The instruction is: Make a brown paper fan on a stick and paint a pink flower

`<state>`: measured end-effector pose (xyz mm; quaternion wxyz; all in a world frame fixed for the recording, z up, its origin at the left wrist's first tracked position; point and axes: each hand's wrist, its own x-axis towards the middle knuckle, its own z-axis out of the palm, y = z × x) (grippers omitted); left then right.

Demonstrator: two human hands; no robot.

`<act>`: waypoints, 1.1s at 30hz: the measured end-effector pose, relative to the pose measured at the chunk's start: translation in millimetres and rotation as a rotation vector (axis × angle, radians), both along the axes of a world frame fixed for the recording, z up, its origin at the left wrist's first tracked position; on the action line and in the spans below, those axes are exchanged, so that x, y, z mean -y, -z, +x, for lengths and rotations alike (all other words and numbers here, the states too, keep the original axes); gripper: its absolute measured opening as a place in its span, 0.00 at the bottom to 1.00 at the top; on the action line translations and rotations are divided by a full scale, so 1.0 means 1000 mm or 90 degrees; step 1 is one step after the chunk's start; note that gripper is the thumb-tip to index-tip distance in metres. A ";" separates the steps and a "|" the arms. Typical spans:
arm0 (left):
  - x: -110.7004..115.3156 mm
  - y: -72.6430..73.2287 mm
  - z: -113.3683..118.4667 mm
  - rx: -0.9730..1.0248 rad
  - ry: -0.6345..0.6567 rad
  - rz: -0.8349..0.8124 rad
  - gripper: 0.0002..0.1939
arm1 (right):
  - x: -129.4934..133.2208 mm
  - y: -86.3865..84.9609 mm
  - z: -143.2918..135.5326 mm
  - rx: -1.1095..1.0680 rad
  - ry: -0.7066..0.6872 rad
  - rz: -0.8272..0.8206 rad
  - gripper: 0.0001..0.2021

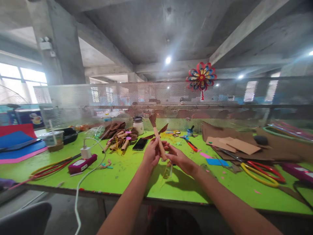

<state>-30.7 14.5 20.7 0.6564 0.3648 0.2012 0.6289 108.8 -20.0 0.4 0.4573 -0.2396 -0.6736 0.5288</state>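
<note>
A brown paper tube point(159, 143) with a fringed, flared top and dark pointed paper pieces sticking out like wings tilts upward between my hands. My left hand point(152, 154) wraps its fingers round the tube's middle. My right hand point(180, 158) pinches near the tube's lower end, its fingers partly hidden behind it. Thin yellow strands point(167, 172) hang below the hands. Beyond, to the left, lies a black phone point(140, 144) next to a pile of similar paper rolls point(125, 144) with yellow strands and purple discs.
On the green table point(117, 182), scissors with yellow and red handles point(260, 174) lie right, by brown paper sheets point(244, 145). A red cutter point(191, 145) lies beyond my right hand. Left are a magenta power block point(82, 164) with a white cable, more scissors point(55, 167) and a cup point(52, 140).
</note>
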 end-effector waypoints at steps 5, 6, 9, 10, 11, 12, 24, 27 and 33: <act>0.004 -0.004 -0.001 0.000 -0.002 0.029 0.04 | 0.001 0.005 -0.001 0.050 -0.043 -0.125 0.30; 0.004 -0.005 -0.002 0.004 -0.016 0.021 0.05 | 0.000 0.008 -0.003 0.076 -0.031 -0.129 0.27; 0.002 -0.004 -0.004 0.019 -0.047 -0.006 0.06 | -0.002 0.016 -0.009 0.129 -0.016 -0.115 0.22; 0.001 -0.004 -0.004 0.022 -0.051 -0.011 0.06 | -0.002 0.017 -0.010 0.131 -0.019 -0.115 0.23; 0.000 -0.003 -0.005 0.023 -0.052 -0.014 0.05 | -0.001 0.018 -0.011 0.132 -0.029 -0.121 0.23; -0.001 -0.002 -0.005 0.025 -0.054 -0.016 0.04 | -0.001 0.019 -0.012 0.135 -0.044 -0.130 0.23; -0.003 0.000 -0.004 0.026 -0.081 -0.060 0.05 | 0.003 0.029 -0.021 0.138 -0.171 -0.149 0.26; -0.004 0.001 -0.005 0.031 -0.080 -0.067 0.06 | 0.003 0.030 -0.023 0.137 -0.175 -0.174 0.27; -0.004 -0.005 -0.010 0.050 -0.066 -0.104 0.07 | 0.022 0.014 -0.021 0.240 -0.217 -0.109 0.27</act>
